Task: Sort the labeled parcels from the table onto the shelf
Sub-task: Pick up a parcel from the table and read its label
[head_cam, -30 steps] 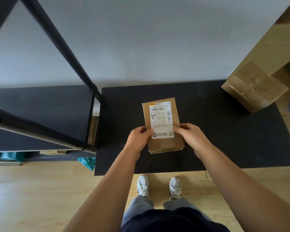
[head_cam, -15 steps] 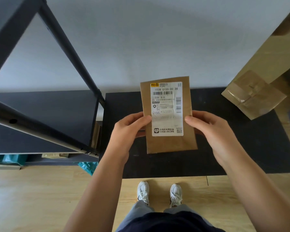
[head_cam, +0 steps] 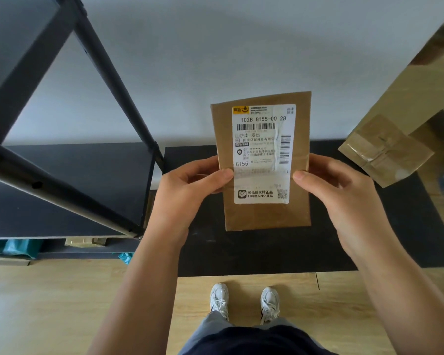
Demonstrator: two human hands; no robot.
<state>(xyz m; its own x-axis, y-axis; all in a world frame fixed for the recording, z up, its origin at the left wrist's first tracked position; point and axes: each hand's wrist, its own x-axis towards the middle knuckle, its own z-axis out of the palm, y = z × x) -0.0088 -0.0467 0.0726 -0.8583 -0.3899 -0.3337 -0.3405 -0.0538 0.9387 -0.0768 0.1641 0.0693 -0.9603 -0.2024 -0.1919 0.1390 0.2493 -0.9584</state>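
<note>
I hold a flat brown parcel (head_cam: 267, 216) upright in front of me, above the black table (head_cam: 267, 252). Its white shipping label faces me and reads "102B G155-00 28". My left hand (head_cam: 187, 196) grips the parcel's left edge with the thumb on the label. My right hand (head_cam: 338, 196) grips the right edge the same way. The black metal shelf (head_cam: 69, 180) stands to the left of the table, its dark board level with my hands.
A second taped brown parcel (head_cam: 385, 149) lies at the table's far right corner. Diagonal black shelf posts (head_cam: 113, 80) cross the upper left. Teal bags and a small box sit under the shelf near the floor. My feet stand on the wooden floor at the table's front edge.
Both hands lifted the parcel off the table and raised it toward my face, label turned to me. It is slightly higher and closer now than half a second ago.
</note>
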